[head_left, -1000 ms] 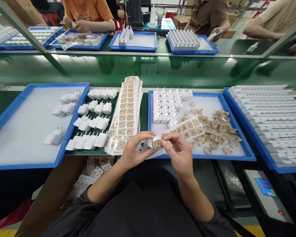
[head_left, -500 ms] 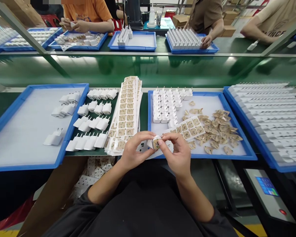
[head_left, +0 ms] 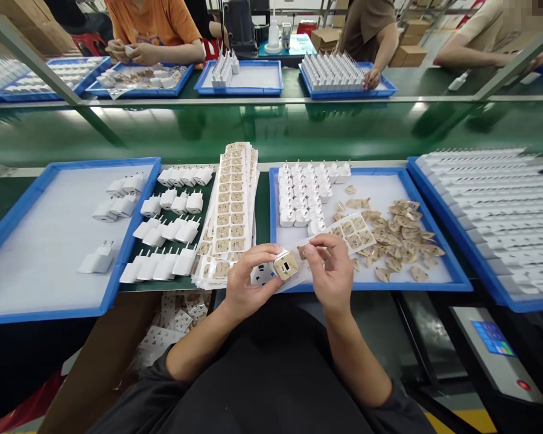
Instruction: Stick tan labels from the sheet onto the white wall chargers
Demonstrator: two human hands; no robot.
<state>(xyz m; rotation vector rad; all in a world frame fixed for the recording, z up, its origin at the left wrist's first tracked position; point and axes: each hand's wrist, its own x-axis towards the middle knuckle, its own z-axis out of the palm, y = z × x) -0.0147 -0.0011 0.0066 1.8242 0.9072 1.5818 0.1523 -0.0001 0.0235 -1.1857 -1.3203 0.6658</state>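
At lower centre, the left hand [head_left: 248, 284] has its fingers gripping a white adapter [head_left: 284, 265], tan face towards the viewer, which could slip if they loosen; the right hand [head_left: 332, 274] beside it, grasp impossible to tell, could drag the sticker sheet [head_left: 358, 236] by brushing it

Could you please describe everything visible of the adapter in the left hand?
The adapter is a plastic-looking, round-cornered block, its white sides framing a tan end face with a dark slot and a smaller, paler one. It is held tilted, that face towards the camera, between thumb and fingers of the left hand, near a blue tray. Its far end is hidden.
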